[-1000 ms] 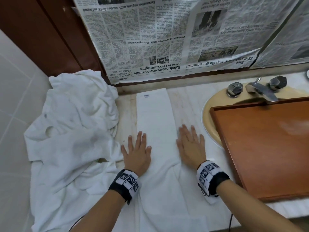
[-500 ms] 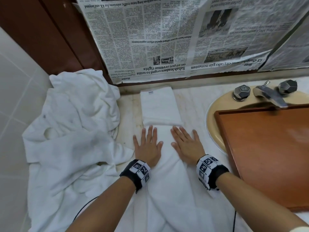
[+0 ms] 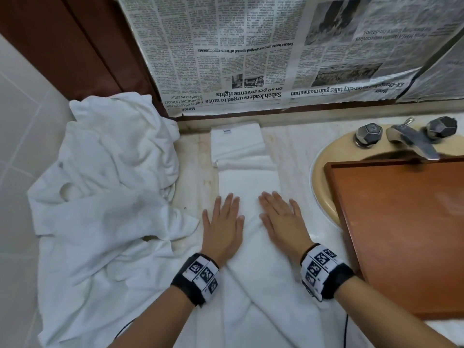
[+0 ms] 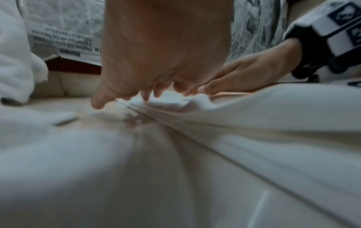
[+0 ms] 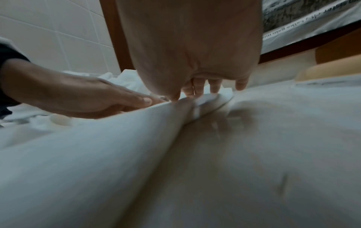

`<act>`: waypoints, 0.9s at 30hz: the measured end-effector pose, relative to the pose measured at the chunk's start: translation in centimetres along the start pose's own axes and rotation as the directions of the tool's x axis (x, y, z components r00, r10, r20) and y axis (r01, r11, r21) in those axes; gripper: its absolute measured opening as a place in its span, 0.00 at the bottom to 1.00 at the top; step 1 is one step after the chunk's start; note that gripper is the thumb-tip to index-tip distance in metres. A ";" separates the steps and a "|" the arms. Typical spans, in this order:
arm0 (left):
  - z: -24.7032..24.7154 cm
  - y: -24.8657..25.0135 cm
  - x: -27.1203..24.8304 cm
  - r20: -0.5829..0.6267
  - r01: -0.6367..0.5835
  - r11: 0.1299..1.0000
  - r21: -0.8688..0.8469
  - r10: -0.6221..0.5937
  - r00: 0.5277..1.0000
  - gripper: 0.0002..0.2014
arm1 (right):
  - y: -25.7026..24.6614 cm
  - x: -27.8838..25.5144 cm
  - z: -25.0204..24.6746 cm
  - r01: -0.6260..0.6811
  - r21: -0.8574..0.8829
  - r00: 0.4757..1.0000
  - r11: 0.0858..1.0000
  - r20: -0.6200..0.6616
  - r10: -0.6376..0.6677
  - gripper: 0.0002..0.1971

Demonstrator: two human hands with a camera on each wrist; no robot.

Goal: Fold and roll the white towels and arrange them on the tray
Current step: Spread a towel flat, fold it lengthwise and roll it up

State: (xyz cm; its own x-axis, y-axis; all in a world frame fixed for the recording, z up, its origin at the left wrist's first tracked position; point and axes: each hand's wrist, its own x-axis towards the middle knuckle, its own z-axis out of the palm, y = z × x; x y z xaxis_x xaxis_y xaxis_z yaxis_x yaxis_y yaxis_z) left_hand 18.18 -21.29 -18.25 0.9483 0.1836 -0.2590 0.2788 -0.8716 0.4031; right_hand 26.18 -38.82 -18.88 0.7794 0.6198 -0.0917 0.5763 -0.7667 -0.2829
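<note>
Pressing the folded towel [image 3: 248,187] flat on the worktop [image 3: 296,146], my left hand [image 3: 222,228] and right hand [image 3: 282,222] lie spread, gripping nothing. Soft, limp cloth; I'd pinch its near end. Tray [image 3: 406,234] at three o'clock.

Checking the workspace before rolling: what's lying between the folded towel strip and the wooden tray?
In the head view, only bare marble counter and the beige sink rim separate the towel strip from the wooden tray.
</note>
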 end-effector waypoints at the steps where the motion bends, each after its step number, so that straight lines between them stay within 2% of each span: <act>1: 0.7 0.1 -0.8 0.014 -0.006 1.000 0.022 0.005 1.000 0.37 | -0.4 -0.6 0.4 0.001 -0.006 0.999 1.000 0.042 -0.001 0.29; 4: 1.7 -0.7 -1.6 -0.026 0.002 0.997 0.074 0.000 1.000 0.33 | 0.2 -1.1 0.4 -0.005 -0.058 0.990 0.998 0.143 0.014 0.33; 7: 1.3 -1.6 -1.3 -0.063 0.096 0.988 0.118 -0.089 0.994 0.28 | 2.0 -0.9 -0.4 -0.092 -0.081 0.980 0.992 0.167 0.105 0.31; 9: 0.9 -1.6 -1.1 -0.054 0.161 0.984 0.081 -0.157 0.986 0.28 | 2.1 -1.4 -1.1 -0.225 -0.039 0.967 0.974 0.111 0.228 0.28; 11: 0.3 -1.1 -1.8 -0.083 0.153 0.988 0.009 -0.152 0.985 0.29 | 1.3 -2.8 -1.8 -0.286 0.075 0.958 0.955 -0.004 0.287 0.26; 13: 0.0 -0.6 -3.2 -0.117 0.094 0.993 -0.069 -0.102 0.988 0.28 | -0.1 -5.4 -2.0 -0.208 0.166 0.971 0.964 -0.079 0.224 0.25; 14: 0.2 -0.5 -4.2 -0.126 0.067 0.992 -0.106 -0.080 0.989 0.25 | -0.9 -7.0 -1.9 -0.165 0.200 0.981 0.966 -0.072 0.182 0.24; 16: 0.3 -0.3 -5.8 -0.147 0.050 0.981 -0.188 -0.078 0.986 0.19 | -2.4 -10.0 -1.6 -0.137 0.259 0.990 0.956 0.002 0.141 0.22; 18: 0.6 -0.3 -6.9 -0.130 0.088 0.960 -0.265 -0.126 0.983 0.18 | -3.4 -11.9 -1.2 -0.170 0.283 0.985 0.944 0.058 0.160 0.24; 22: 0.8 -0.2 -8.1 -0.077 0.149 0.938 -0.313 -0.182 0.980 0.18 | -4.7 -13.2 -1.2 -0.173 0.184 0.976 0.968 0.163 0.144 0.30; 27: 0.5 -0.2 -8.7 -0.083 0.208 0.902 -0.379 -0.257 0.963 0.16 | -6.3 -14.0 -2.3 -0.126 0.125 0.943 0.984 0.324 0.079 0.17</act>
State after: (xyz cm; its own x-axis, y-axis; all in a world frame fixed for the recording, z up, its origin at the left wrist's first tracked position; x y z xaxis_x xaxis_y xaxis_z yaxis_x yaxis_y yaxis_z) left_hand 9.82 -22.88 -16.51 0.8539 0.4385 -0.2803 0.5064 -0.5757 0.6420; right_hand 12.17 -43.08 -13.64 0.7011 0.5778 -0.4178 0.4385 -0.8115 -0.3863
